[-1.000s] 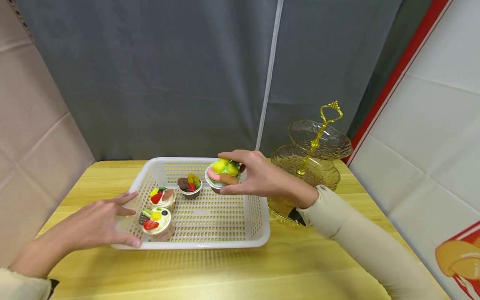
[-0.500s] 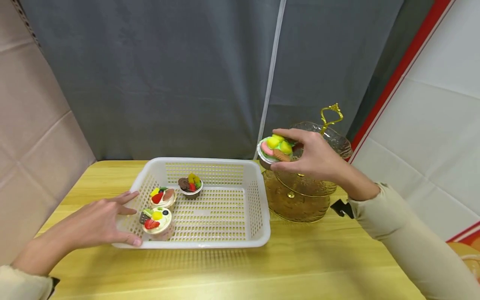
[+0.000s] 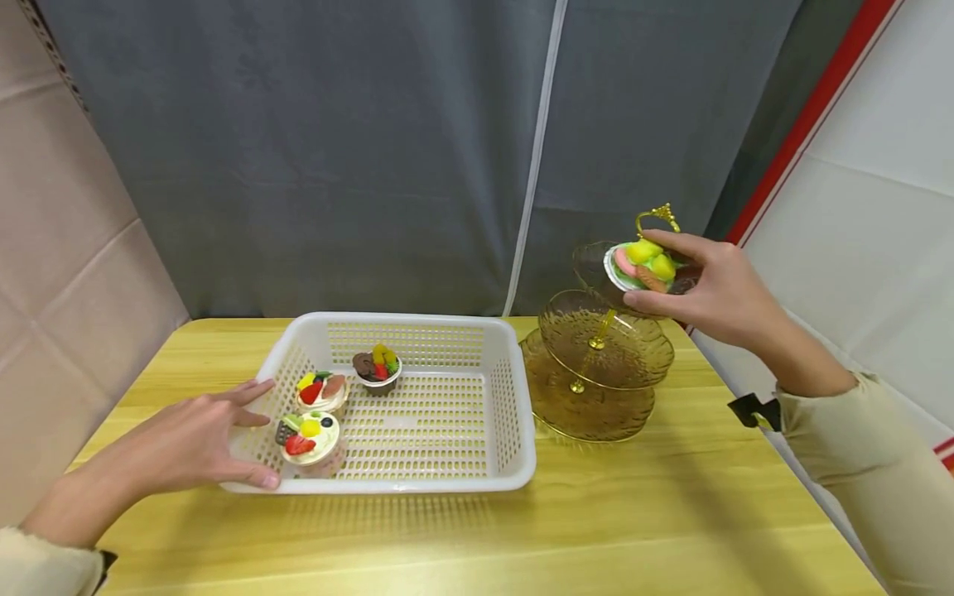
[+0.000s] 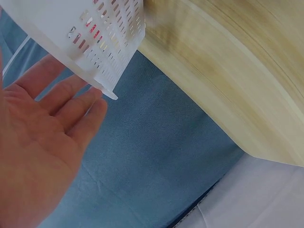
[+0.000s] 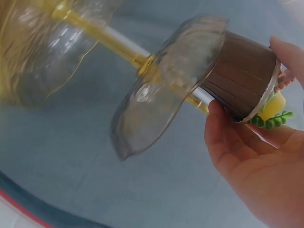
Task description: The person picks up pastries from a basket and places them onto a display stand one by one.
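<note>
My right hand [image 3: 734, 290] grips a cupcake [image 3: 644, 265] by its rim between thumb and fingers, over the top tier of a three-tier glass cake stand [image 3: 607, 352]. In the right wrist view the brown cup of the cupcake [image 5: 242, 76] is at or just above the top plate [image 5: 145, 114]; contact is unclear. Yellow fruit, a pink piece and a biscuit decorate it. At the white basket's [image 3: 406, 319] left end, my left hand [image 3: 186, 443] rests with spread fingers on the rim. Inside stand a chocolate cupcake [image 3: 378, 371] and two cream cupcakes [image 3: 313, 443].
The stand's gold handle [image 3: 657, 213] rises behind the held cupcake. A wooden table [image 3: 462, 546] carries the basket and stand. Behind hangs a grey curtain [image 3: 335, 165], and a white panel [image 3: 879, 232] borders the right side.
My right hand has carried the cupcake from above the basket to the right, up over the cake stand's top tier. The left hand and basket have stayed in place.
</note>
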A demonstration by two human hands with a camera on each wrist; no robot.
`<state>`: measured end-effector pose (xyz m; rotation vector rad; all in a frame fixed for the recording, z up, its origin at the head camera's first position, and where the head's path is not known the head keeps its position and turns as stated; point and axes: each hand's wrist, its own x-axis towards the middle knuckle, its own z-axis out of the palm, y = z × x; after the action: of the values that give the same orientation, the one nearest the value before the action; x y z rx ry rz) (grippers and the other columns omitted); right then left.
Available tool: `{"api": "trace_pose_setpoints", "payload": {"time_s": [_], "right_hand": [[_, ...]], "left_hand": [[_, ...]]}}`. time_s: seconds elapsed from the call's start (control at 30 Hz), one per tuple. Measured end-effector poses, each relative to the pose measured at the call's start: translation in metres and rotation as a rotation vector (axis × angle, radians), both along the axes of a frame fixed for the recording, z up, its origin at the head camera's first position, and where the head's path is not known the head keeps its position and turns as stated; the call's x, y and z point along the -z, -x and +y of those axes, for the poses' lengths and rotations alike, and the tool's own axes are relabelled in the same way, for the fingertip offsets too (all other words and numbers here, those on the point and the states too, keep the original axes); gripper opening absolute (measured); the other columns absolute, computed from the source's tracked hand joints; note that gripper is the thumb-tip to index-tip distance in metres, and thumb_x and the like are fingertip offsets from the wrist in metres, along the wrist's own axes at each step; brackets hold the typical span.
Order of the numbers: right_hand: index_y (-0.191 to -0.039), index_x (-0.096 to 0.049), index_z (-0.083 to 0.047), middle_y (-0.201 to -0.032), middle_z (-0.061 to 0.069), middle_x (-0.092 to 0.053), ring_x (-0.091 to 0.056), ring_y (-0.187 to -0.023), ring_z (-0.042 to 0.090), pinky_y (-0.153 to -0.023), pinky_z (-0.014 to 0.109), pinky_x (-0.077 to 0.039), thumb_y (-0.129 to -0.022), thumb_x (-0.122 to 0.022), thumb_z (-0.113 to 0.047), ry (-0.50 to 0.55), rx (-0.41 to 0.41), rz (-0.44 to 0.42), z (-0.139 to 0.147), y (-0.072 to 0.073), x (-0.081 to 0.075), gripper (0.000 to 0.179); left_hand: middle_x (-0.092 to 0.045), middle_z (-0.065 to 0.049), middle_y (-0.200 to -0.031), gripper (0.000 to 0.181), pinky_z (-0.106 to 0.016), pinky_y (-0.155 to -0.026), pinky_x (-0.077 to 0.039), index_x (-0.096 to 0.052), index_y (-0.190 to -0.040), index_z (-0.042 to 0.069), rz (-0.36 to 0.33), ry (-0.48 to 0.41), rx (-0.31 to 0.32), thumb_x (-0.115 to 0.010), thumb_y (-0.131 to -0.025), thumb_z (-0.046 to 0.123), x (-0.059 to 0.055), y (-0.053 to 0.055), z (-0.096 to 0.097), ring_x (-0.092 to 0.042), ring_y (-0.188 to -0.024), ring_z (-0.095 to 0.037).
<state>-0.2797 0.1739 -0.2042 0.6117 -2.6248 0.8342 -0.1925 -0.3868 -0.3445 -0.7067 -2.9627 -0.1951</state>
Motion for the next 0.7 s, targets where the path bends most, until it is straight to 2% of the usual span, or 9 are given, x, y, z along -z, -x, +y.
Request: {"api": "trace_pose_setpoints", "payload": {"time_s": [0.1, 0.2, 0.43, 0.7], "right_hand": [[-0.144, -0.052, -0.006, -0.118, 0.018, -0.064, -0.058, -0.076, 0.004, -0.061, 0.014, -0.045, -0.079, -0.086, -0.022, -0.023, 0.024, -0.013, 0.012, 0.004, 0.001, 0.075], [-0.144, -0.052, -0.004, -0.112, 0.018, -0.065, -0.058, -0.075, 0.006, -0.059, 0.016, -0.044, -0.08, -0.085, -0.025, -0.069, 0.061, -0.026, 0.024, 0.008, 0.003, 0.075], [-0.143, -0.051, 0.0, -0.113, 0.024, -0.065, -0.062, -0.087, 0.028, -0.059, 0.018, -0.045, -0.081, -0.084, -0.031, -0.151, 0.09, -0.049, 0.037, 0.016, 0.006, 0.077], [-0.148, -0.044, -0.001, -0.116, 0.025, -0.063, -0.061, -0.092, 0.034, -0.06, 0.024, -0.046, -0.085, -0.079, -0.034, -0.19, 0.09, -0.099, 0.045, 0.022, 0.009, 0.079]], "left_hand": [[-0.056, -0.024, -0.139, 0.09, -0.053, -0.075, -0.054, -0.078, -0.103, 0.001, 0.001, 0.0, 0.004, -0.073, -0.059, 0.08, 0.0, 0.0, 0.0, -0.069, -0.095, -0.039], [-0.055, -0.024, -0.139, 0.089, -0.053, -0.075, -0.054, -0.078, -0.103, 0.002, 0.006, 0.001, 0.007, -0.073, -0.059, 0.079, 0.001, 0.001, -0.001, -0.069, -0.094, -0.037], [-0.055, -0.024, -0.139, 0.088, -0.053, -0.073, -0.054, -0.078, -0.102, 0.002, 0.011, 0.004, 0.01, -0.074, -0.059, 0.079, 0.003, 0.001, -0.002, -0.07, -0.09, -0.035], [-0.056, -0.024, -0.138, 0.088, -0.052, -0.073, -0.054, -0.078, -0.102, 0.003, 0.027, -0.001, 0.014, -0.073, -0.059, 0.08, 0.004, 0.001, -0.002, -0.07, -0.09, -0.034]]}}
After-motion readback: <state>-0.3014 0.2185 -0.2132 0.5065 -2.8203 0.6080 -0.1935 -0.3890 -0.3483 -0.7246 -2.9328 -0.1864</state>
